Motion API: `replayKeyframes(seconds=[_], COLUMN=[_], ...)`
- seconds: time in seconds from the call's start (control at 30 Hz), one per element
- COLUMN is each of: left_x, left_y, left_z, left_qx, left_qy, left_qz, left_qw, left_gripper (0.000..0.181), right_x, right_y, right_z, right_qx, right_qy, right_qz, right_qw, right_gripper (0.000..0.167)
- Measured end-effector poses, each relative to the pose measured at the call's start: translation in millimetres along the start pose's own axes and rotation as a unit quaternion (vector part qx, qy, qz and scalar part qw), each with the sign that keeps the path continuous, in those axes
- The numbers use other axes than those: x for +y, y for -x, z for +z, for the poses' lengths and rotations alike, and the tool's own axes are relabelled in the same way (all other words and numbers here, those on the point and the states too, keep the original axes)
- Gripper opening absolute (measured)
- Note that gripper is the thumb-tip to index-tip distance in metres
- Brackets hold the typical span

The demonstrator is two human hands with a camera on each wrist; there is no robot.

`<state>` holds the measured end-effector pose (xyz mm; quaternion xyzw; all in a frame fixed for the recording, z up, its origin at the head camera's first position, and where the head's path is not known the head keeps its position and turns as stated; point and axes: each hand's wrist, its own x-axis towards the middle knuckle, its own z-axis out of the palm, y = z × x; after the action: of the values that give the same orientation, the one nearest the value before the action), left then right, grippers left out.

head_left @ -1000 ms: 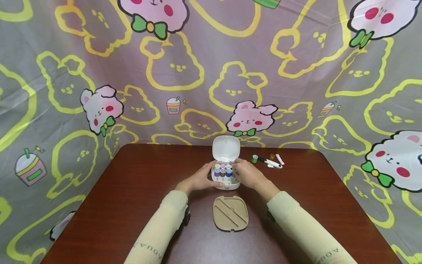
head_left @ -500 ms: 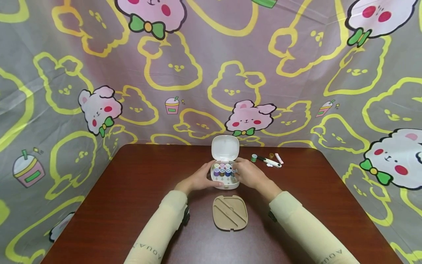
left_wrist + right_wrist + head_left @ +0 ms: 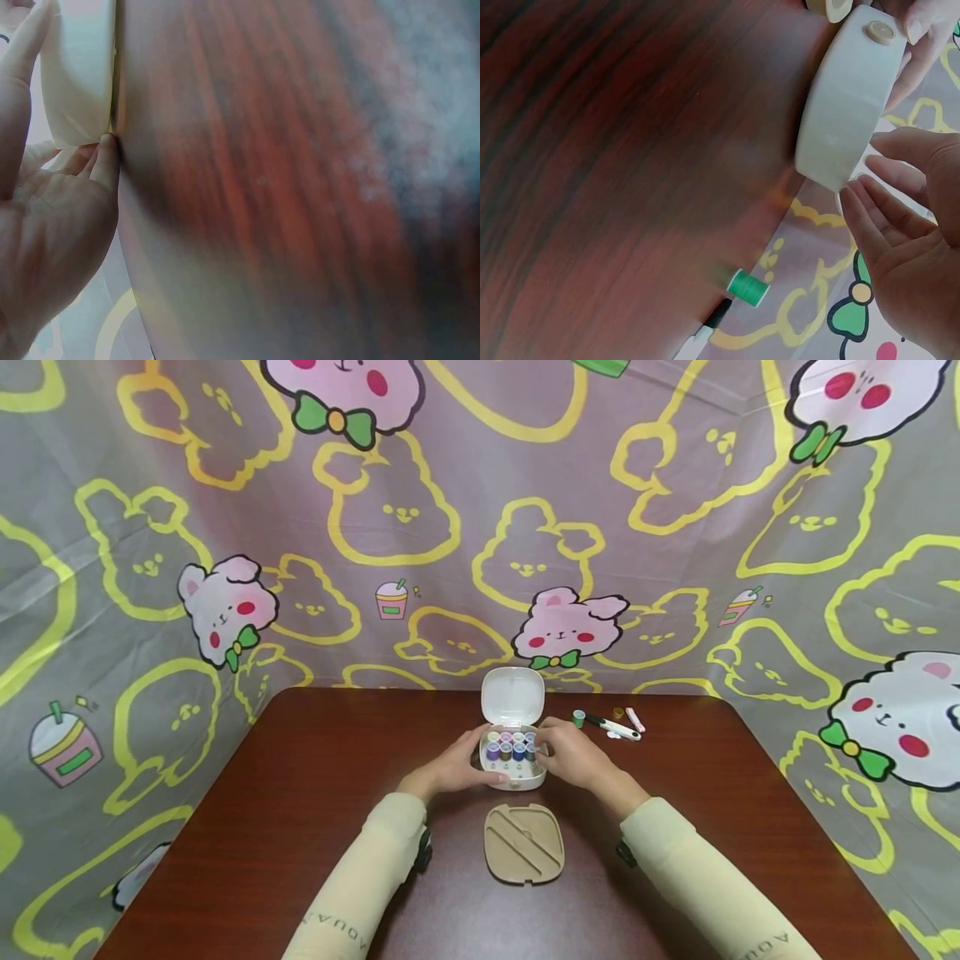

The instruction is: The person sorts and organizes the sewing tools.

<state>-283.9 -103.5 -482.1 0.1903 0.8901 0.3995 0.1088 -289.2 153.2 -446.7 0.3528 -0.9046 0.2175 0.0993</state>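
A white sewing box (image 3: pixel 517 783) stands with its lid (image 3: pixel 513 696) raised. Inside are two rows of thread spools (image 3: pixel 506 750), among them purple, brown and blue ones. My left hand (image 3: pixel 453 766) grips the box's left side, its thumb along the front. At the right side is my right hand (image 3: pixel 573 753), its fingers bent toward a dark spool (image 3: pixel 532 751) at the right end of the front row. In the right wrist view, some fingertips (image 3: pixel 847 196) touch the box's rim. The thumb and index tips are hidden behind the wall, so whether they pinch a spool is unclear.
In front of the box lies a tan tray (image 3: pixel 523 844) with a diagonal groove. A green thread spool (image 3: pixel 578 718), a black-and-white tool (image 3: pixel 615 727), a small yellowish ring (image 3: pixel 618 712) and a white stick-like item (image 3: pixel 635 720) lie right of the box. Patterned cloth hangs behind the table.
My right hand has drawn back slightly to the right, leaving the dark spool at the front row's right end more visible. The left hand has kept its place.
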Motion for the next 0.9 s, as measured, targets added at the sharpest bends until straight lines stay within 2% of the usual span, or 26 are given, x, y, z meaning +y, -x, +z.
replayKeyframes(seconds=[0.43, 0.73, 0.9], left_x=[1.0, 2.0, 2.5], left_y=[0.0, 0.6, 1.4], left_z=[0.9, -0.6, -0.6], left_qx=[0.004, 0.008, 0.006], left_qy=[0.005, 0.012, 0.008], left_qz=[0.008, 0.015, 0.012], left_qw=[0.9999, 0.9998, 0.9999], left_gripper=[0.105, 0.104, 0.104], right_x=[-1.2, 0.6, 3.1], right_y=[2.9, 7.2, 9.9], right_z=[-1.1, -6.7, -11.7], right_qx=[-0.022, -0.046, -0.051], right_qy=[0.012, 0.008, 0.015], right_qz=[0.024, 0.079, 0.091], right_qw=[0.9994, 0.9958, 0.9945], right_gripper=[0.011, 0.014, 0.019])
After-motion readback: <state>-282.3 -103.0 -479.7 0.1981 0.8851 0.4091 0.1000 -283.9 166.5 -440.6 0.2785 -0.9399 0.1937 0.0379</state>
